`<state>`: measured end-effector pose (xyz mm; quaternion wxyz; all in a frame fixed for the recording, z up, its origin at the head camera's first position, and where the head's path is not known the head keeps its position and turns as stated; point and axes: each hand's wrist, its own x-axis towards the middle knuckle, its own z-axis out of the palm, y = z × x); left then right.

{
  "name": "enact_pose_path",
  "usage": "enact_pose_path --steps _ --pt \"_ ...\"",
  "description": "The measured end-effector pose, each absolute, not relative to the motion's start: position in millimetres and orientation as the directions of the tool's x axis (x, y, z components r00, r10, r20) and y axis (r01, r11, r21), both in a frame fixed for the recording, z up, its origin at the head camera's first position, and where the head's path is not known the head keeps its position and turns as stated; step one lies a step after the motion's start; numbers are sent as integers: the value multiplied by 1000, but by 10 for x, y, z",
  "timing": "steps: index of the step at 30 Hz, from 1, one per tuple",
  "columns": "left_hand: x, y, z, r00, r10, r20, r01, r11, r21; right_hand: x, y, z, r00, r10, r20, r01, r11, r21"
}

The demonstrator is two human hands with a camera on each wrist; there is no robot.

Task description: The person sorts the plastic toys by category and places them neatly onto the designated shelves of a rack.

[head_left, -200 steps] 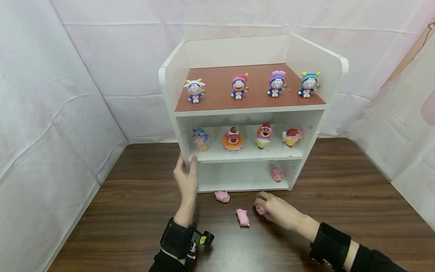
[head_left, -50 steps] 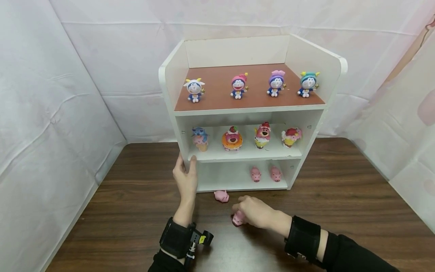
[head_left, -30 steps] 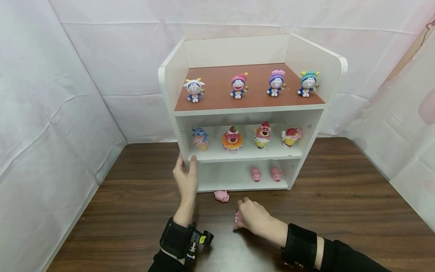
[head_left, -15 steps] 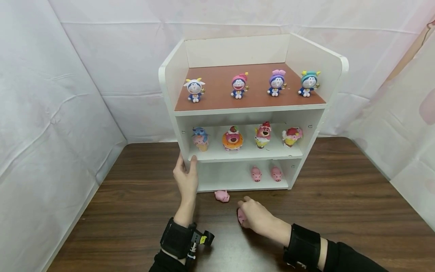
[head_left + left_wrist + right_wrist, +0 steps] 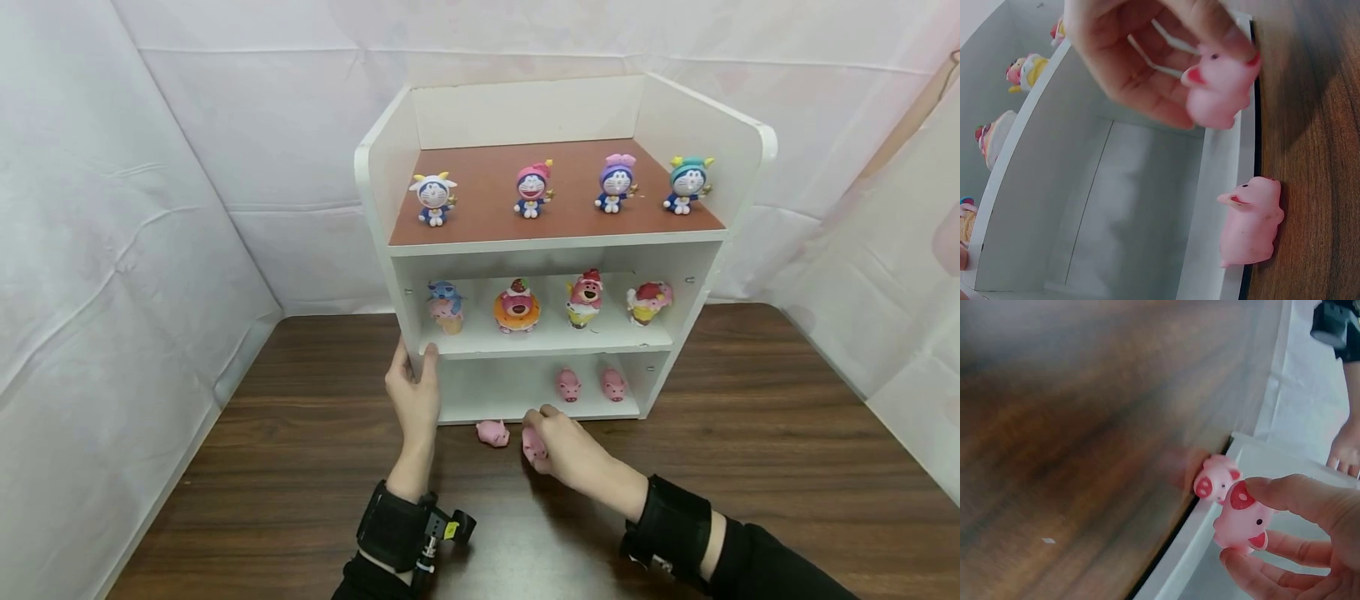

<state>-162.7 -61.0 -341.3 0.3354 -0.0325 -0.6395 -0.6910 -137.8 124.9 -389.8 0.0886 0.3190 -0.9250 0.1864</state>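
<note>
My right hand (image 5: 572,450) pinches a pink toy pig (image 5: 533,445) between thumb and fingers, just in front of the bottom shelf. In the right wrist view the held pig (image 5: 1235,524) faces up, its red snout beside my thumb. Another pink pig (image 5: 492,432) lies on the table against the shelf's front edge, left of the held one. Two more pigs, one (image 5: 568,385) beside the other (image 5: 613,384), stand on the right of the bottom shelf. With thumb in front and fingers outside, my left hand (image 5: 415,404) holds the left side of the white shelf unit (image 5: 555,239).
Several cat figurines in animal hats, such as a white-hatted one (image 5: 433,198), line the brown top. The middle shelf bears several dessert figurines, among them a doughnut bear (image 5: 517,307). White cloth (image 5: 150,250) hangs around the wooden table (image 5: 300,467).
A second pig has come to stand on the bottom shelf, left of the first. My right hand has taken another pig from the table and moved it toward the shelf. The left hand stays.
</note>
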Motion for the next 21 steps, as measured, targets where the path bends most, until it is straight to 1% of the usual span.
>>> enact_pose_path --steps 3,10,15,21 --pt "-1624 -604 -3407 -771 -424 474 505 46 862 -1454 1235 -3876 -775 -553 304 -629 722 -290" --pt "-1625 -595 -3394 -774 -431 464 497 40 867 -1644 1172 -3871 -801 -522 293 -596 741 -309" --pt "-1629 -596 -3400 -773 -431 466 500 38 865 -1802 1123 -3910 -799 -515 310 -595 749 -290" --pt "-1627 -599 -3416 -776 -428 463 493 45 869 -1937 1097 -3936 -830 -489 269 -554 781 -289"
